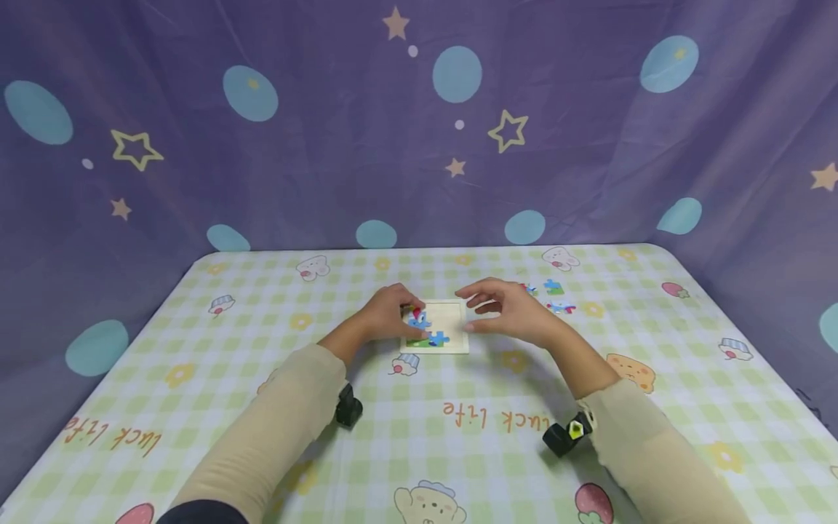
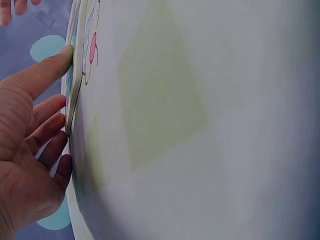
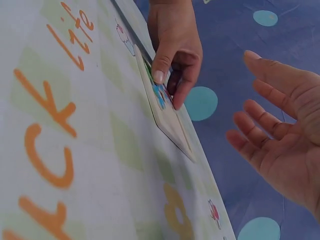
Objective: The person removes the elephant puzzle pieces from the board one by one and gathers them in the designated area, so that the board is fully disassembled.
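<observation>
A shallow square wooden puzzle tray (image 1: 452, 351) lies on the table, with joined picture pieces (image 1: 439, 339) along its left and near sides; its right part shows bare wood. My left hand (image 1: 385, 314) rests at the tray's left side, thumb and fingertips touching the pieces there. In the right wrist view, the left thumb (image 3: 161, 67) lies extended over the pieces, partly hiding them. Just off the tray's right edge hovers my right hand (image 1: 513, 313), its fingers relaxed and apart, holding nothing. The right wrist view shows this right hand (image 3: 285, 120) with an empty palm.
Beyond the right hand lie loose puzzle pieces: a blue and green one (image 1: 553, 287), a red and blue one (image 1: 561, 308), and another (image 1: 530, 290) partly hidden by the hand. A checked cloth (image 1: 314, 466) covers the table, and a purple curtain (image 1: 366, 145) hangs behind it.
</observation>
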A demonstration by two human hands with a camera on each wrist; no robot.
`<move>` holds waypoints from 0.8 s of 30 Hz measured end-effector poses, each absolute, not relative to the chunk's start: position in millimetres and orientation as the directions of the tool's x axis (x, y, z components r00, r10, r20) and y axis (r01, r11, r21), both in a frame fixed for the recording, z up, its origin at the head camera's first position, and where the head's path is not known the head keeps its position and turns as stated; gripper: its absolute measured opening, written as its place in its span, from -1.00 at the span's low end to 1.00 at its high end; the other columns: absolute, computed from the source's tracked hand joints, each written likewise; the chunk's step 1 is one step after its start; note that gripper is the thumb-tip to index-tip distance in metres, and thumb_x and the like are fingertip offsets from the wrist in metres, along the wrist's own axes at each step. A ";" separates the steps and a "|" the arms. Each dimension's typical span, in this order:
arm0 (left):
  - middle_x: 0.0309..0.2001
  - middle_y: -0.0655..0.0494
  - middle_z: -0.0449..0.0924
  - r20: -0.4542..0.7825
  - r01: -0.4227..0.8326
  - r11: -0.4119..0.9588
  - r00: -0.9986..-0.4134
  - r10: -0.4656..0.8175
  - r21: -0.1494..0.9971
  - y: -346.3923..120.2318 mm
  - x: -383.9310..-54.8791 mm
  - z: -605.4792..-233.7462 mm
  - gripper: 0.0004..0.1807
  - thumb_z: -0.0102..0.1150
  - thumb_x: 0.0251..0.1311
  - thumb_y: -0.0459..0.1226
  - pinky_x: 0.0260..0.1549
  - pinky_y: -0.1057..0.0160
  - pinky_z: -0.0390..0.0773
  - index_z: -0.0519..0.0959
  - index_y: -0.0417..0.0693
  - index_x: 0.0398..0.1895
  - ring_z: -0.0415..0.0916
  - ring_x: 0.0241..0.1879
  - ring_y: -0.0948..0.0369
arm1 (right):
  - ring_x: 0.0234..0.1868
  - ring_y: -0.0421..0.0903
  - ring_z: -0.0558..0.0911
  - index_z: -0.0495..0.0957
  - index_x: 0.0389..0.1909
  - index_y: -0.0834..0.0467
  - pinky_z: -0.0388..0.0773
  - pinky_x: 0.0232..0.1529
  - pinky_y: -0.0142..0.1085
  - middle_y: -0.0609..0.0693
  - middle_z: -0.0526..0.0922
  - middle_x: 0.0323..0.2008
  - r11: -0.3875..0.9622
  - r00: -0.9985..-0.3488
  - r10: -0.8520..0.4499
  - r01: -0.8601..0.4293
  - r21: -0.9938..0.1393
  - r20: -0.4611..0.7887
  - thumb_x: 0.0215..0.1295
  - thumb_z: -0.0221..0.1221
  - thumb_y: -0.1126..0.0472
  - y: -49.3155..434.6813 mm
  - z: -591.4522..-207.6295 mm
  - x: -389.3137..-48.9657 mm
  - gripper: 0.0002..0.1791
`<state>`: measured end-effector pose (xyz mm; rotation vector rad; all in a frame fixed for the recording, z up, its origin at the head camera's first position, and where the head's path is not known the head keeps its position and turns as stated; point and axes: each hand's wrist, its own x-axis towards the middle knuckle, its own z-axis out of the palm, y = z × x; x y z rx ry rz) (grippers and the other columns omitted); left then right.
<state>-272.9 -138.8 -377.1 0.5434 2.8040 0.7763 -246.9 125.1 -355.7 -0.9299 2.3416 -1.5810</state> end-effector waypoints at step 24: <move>-0.11 0.08 0.51 -0.047 0.353 0.784 -0.899 0.435 0.510 -139.4 -271.8 -374.4 -0.36 0.55 -0.10 -0.01 -0.04 0.17 0.42 0.65 -0.09 0.07 0.40 -0.12 0.14 | 0.03 0.07 0.59 0.55 0.13 0.30 0.53 0.09 -0.15 0.16 0.60 0.07 0.369 -0.788 -0.613 -0.355 -0.859 0.062 0.08 0.44 0.26 92.4 -376.7 -264.8 -0.44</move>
